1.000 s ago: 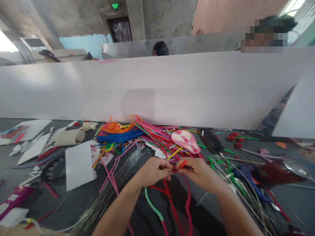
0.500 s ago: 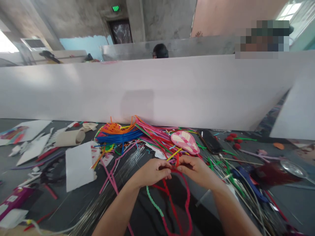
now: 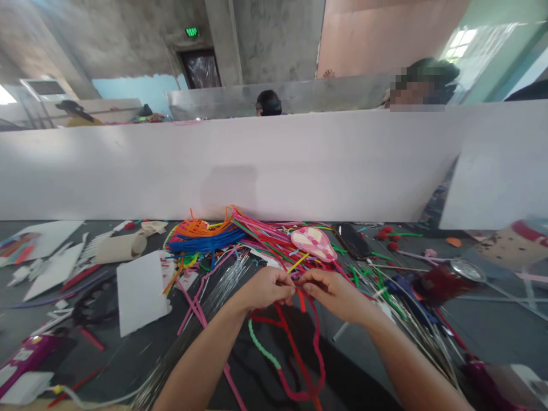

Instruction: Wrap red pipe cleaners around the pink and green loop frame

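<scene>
My left hand and my right hand meet over the dark table, fingers pinched together on a red pipe cleaner. The red pipe cleaner hangs from my fingers in a long loop toward me. A green pipe cleaner curves down beside it under my left wrist. Just beyond my fingers lies a pile of coloured pipe cleaners and a pink oval craft piece.
A white partition wall stands along the table's far edge; other people's heads show behind it. White cards, a paper roll, a bundle of thin metal wires, a black phone and red pompoms lie around.
The view has shifted right and down. My hands stay pinched together on the red pipe cleaner; its short free end has turned from pointing up to pointing down.
</scene>
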Motion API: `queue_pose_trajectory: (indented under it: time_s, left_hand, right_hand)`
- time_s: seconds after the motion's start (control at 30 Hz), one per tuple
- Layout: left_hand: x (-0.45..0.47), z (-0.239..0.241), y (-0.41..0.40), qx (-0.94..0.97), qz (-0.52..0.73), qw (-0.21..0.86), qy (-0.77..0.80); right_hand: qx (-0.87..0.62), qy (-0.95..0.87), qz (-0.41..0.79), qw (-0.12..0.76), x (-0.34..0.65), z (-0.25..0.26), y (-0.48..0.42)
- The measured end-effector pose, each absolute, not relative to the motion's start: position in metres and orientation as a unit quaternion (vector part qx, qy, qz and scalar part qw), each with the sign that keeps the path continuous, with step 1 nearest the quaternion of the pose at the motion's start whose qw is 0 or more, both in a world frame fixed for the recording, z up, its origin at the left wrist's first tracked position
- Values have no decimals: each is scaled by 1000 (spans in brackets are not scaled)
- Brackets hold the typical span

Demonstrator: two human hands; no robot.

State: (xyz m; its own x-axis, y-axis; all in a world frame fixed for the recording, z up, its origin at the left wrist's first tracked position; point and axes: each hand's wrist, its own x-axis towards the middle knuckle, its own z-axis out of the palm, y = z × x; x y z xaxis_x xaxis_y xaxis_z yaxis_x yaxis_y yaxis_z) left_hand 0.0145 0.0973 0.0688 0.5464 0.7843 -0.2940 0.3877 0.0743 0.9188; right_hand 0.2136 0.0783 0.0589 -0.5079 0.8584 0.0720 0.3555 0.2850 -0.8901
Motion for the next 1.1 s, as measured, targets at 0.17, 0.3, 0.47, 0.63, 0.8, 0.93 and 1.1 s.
queue_pose_trajectory:
  time_s: [0.17, 0.3, 0.47, 0.63, 0.8, 0.93, 1.1]
  left_hand:
    - [11, 70, 104, 673, 165, 571, 440]
    - [8, 75, 103, 697, 173, 546, 432]
    - [-11, 71, 92, 669, 237, 540, 452]
    - [-19, 48, 75, 589, 249, 636, 433]
    - [-3, 23, 63, 476, 302, 708, 426]
    - [7, 15, 70, 436, 313, 714, 449]
    - [14, 26, 91, 479, 273, 705, 446]
  right_hand:
    - [-384, -726, 481, 306, 204, 56, 74]
    - [-442, -681, 469, 348, 201, 40, 67]
    - [-493, -556, 513, 431, 210, 21, 55]
    - [-513, -467, 523, 496, 209, 11, 42]
    - [-512, -422, 526, 533, 204, -6, 39]
    - [-513, -420, 519, 540, 208, -11, 40]
    - [-534, -430, 488, 541, 219, -7, 43]
